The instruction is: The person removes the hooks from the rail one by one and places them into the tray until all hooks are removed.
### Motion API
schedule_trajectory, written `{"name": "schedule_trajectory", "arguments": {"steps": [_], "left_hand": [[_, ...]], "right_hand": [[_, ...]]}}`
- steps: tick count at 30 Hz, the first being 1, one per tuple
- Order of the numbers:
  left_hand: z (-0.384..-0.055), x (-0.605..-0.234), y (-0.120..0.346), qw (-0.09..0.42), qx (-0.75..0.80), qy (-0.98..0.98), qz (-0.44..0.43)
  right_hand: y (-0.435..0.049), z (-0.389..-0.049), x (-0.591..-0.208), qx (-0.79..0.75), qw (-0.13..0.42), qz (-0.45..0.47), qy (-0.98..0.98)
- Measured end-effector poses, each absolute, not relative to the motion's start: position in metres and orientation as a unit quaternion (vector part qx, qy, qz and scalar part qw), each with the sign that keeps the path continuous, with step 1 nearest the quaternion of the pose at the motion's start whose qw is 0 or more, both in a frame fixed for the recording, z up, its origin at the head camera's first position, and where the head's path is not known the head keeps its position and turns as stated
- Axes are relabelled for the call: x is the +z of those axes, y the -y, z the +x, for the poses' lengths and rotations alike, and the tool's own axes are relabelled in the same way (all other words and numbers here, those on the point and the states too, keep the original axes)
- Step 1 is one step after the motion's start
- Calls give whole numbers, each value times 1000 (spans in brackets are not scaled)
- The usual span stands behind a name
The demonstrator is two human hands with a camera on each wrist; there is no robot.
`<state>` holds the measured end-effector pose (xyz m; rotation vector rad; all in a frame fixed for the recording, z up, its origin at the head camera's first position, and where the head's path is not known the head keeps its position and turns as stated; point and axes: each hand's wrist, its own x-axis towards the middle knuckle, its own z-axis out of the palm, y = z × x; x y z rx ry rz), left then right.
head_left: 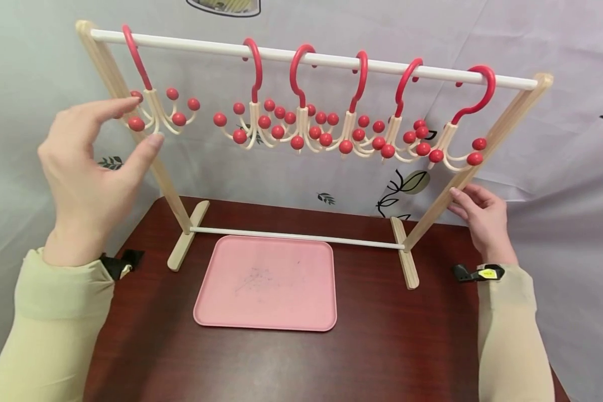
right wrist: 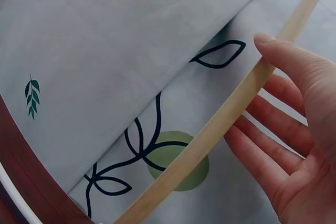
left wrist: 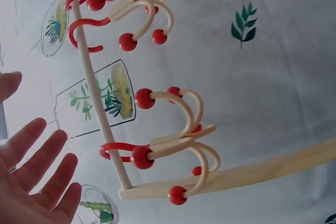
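A wooden rack with a white top bar point(head_left: 326, 60) stands on the table. Several multi-arm hooks with red tops and red ball tips hang from it. Near the leftmost hook point(head_left: 153, 106), my left hand point(head_left: 87, 151) is raised, thumb and fingers spread apart. The left wrist view shows that hand point(left wrist: 39, 177) beside the bar, holding nothing, with the end hook point(left wrist: 173, 142) hanging apart from it. My right hand point(head_left: 482, 218) holds the rack's right post point(head_left: 434, 218). In the right wrist view, its thumb lies in front of the post point(right wrist: 210, 135), with fingers behind.
A pink tray point(head_left: 271, 285) lies on the dark red-brown table point(head_left: 382, 346), in front of the rack's lower white rod point(head_left: 296, 237). The rack's feet point(head_left: 188, 237) flank it. Pale patterned cloth point(head_left: 291, 178) hangs behind.
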<state>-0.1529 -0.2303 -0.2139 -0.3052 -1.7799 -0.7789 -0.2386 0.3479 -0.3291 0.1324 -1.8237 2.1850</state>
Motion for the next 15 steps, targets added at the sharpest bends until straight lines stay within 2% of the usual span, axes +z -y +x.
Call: {"name": "schedule_trajectory", "arguments": {"steps": [6, 15], "left_hand": [[-166, -196, 241, 535, -362, 756, -108], [-185, -157, 241, 399, -530, 748, 33]], "right_hand": [[-347, -239, -328, 754, 149, 46, 638], [-347, -240, -329, 756, 145, 49, 636]]}}
